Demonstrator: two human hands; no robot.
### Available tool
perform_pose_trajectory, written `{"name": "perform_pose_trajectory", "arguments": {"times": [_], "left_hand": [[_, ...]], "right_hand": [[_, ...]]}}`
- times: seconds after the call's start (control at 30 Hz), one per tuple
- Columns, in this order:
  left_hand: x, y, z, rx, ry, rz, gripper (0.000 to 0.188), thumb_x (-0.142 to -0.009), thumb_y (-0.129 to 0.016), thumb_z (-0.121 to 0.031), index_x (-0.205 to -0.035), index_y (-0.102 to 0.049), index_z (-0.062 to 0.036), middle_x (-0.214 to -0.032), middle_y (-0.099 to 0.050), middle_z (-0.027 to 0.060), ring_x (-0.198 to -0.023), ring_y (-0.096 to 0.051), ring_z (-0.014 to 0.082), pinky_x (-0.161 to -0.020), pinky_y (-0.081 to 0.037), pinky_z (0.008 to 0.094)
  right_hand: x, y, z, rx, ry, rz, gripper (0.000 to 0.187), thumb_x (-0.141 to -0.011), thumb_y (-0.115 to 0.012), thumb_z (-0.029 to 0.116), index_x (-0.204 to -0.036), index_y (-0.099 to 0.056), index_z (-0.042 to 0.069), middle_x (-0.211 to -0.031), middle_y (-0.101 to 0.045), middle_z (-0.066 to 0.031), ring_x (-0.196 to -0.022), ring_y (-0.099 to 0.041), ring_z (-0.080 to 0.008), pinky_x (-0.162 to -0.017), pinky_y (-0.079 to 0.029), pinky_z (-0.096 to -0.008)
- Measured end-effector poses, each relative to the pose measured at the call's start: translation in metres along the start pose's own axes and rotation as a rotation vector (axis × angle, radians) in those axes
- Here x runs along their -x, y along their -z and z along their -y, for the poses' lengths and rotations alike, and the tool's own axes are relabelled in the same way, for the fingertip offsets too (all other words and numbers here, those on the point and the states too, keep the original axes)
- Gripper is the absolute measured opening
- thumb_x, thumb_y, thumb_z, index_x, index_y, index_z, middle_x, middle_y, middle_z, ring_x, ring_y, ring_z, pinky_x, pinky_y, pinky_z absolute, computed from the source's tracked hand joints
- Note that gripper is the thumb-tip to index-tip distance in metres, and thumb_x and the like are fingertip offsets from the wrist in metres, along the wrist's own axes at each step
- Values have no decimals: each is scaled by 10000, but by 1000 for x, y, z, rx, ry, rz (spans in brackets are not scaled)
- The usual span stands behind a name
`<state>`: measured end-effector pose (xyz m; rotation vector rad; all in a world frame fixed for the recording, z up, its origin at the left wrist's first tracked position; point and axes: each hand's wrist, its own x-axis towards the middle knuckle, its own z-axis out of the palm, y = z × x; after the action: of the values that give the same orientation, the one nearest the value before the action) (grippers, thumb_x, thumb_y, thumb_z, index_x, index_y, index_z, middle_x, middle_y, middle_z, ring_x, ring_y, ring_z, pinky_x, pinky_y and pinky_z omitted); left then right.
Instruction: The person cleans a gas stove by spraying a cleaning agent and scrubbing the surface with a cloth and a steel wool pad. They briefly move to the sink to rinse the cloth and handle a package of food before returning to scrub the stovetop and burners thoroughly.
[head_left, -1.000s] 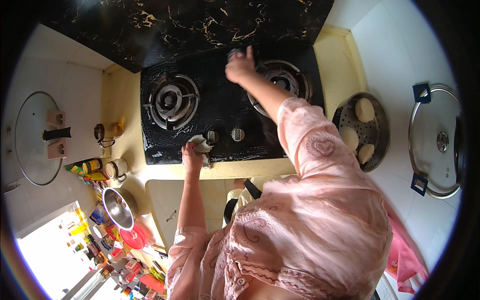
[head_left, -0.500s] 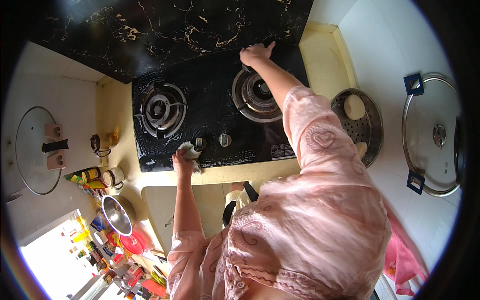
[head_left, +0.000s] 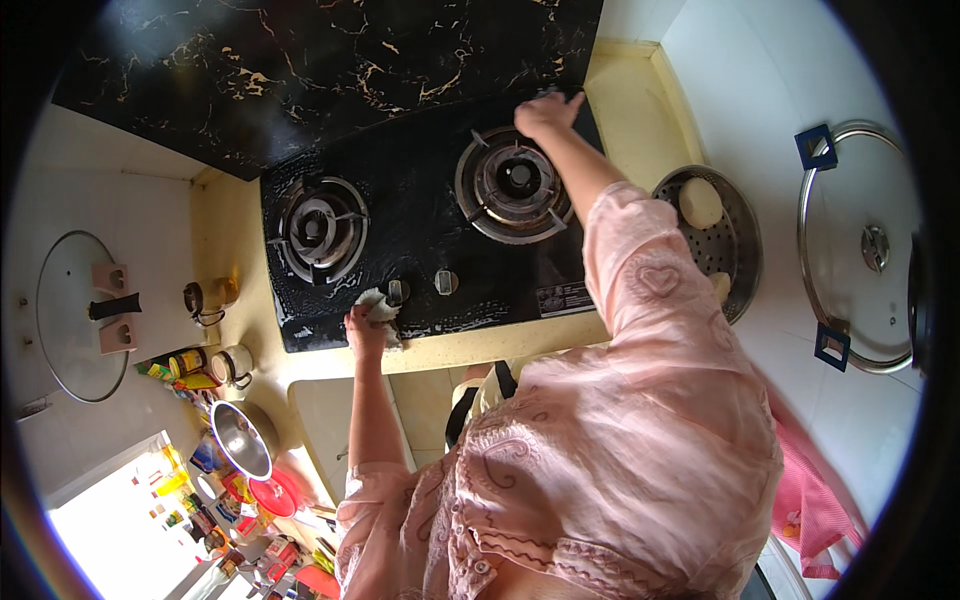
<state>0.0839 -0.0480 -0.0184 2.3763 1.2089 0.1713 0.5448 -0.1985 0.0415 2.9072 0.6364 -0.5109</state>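
A black glass gas cooktop (head_left: 412, 185) with white, soapy streaks lies in front of me. At its near left edge my left hand (head_left: 360, 328) is closed on a crumpled white cloth (head_left: 378, 303), right beside the left knob (head_left: 397, 291). My right arm reaches across to the far right corner, where my right hand (head_left: 546, 113) is on the cooktop behind the right burner (head_left: 516, 180). Its thumb sticks out to the right and the other fingers curl under; whatever they hold is hidden. Foam surrounds the left burner (head_left: 318, 232).
Right of the cooktop stands a perforated steel pan (head_left: 740, 245) with pale round pieces. Glass lids (head_left: 855, 300) hang on both side walls. At left are a glass mug (head_left: 212, 294), a jar (head_left: 232, 365), a steel bowl (head_left: 243, 440) and a red lid (head_left: 275, 494).
My right hand has moved right, from behind the burner's left part toward the cooktop's far right corner. My left hand stays on the cloth by the knob. The view has shifted slightly.
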Motion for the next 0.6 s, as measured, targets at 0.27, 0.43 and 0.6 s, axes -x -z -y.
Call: {"name": "perform_pose_trajectory", "arguments": {"times": [0.27, 0.43, 0.6], "left_hand": [[1, 4, -12, -35, 12, 27, 276, -623, -572, 18, -883, -528, -61, -892, -523, 161, -884, -492, 350, -789, -413, 411], [1, 9, -20, -47, 30, 26, 261, -637, -568, -6, -887, -521, -62, -871, -527, 158, -838, -499, 349, -744, -414, 417], [3, 7, -15, -49, 15, 6, 252, -648, -571, -14, -889, -517, -65, -872, -526, 166, -838, -500, 357, -744, -414, 419]], "right_hand": [[14, 17, 14, -122, 144, 96, 437, -841, -308, 285, -1204, -499, 137, -1352, -347, -75, -1257, -291, -234, -1013, -25, -589], [10, 3, 23, -143, 172, -35, 441, -868, -265, 293, -1159, -520, 83, -1264, -451, -58, -1197, -370, -227, -1028, -47, -564], [-8, -10, -54, -139, -109, -75, 400, -829, -337, 215, -1164, -539, 133, -1339, -371, -36, -1253, -292, -246, -1028, -72, -550]]}}
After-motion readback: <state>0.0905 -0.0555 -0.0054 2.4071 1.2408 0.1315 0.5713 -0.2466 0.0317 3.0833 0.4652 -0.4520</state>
